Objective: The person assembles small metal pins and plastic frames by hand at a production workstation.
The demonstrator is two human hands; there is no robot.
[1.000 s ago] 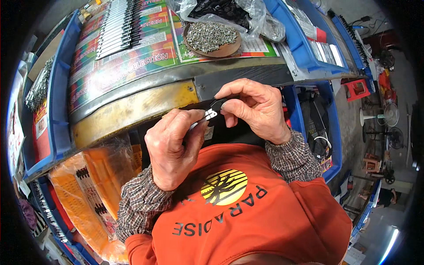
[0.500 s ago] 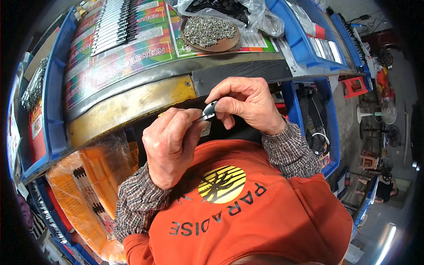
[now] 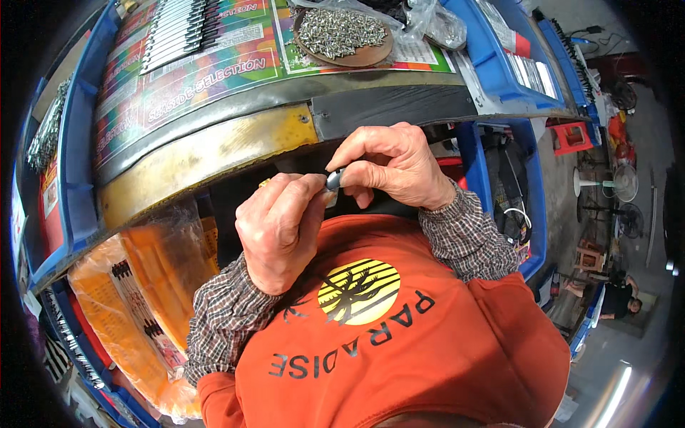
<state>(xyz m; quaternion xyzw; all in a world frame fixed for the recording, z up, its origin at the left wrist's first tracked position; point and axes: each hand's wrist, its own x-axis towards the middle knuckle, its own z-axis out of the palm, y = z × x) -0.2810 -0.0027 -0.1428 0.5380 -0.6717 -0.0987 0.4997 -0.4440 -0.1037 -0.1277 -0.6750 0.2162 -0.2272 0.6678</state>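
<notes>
In front of my chest, below the bench edge, both hands meet at a small dark grey, rounded piece (image 3: 333,178). My left hand (image 3: 277,232) pinches its left end between thumb and fingertips. From the right, the thumb and index finger of my right hand (image 3: 401,170) close on the same piece, the other fingers curled beneath. Most of it is covered by the fingertips, so its full shape does not show. Beyond the hands, a round brown dish (image 3: 380,57) on the bench holds a heap of small metal pins or screws (image 3: 341,32).
Metal strips with black ends (image 3: 175,36) lie in a row on the bench (image 3: 214,150). Blue bins stand left (image 3: 82,153) and right (image 3: 517,85); another blue bin (image 3: 539,214) sits lower right. Orange plastic baskets (image 3: 150,264) in clear film are at lower left.
The dark piece has turned between my fingers and is more covered; the pale metal part visible beside it before is now hidden. Both hands keep their grip. The view has shifted slightly.
</notes>
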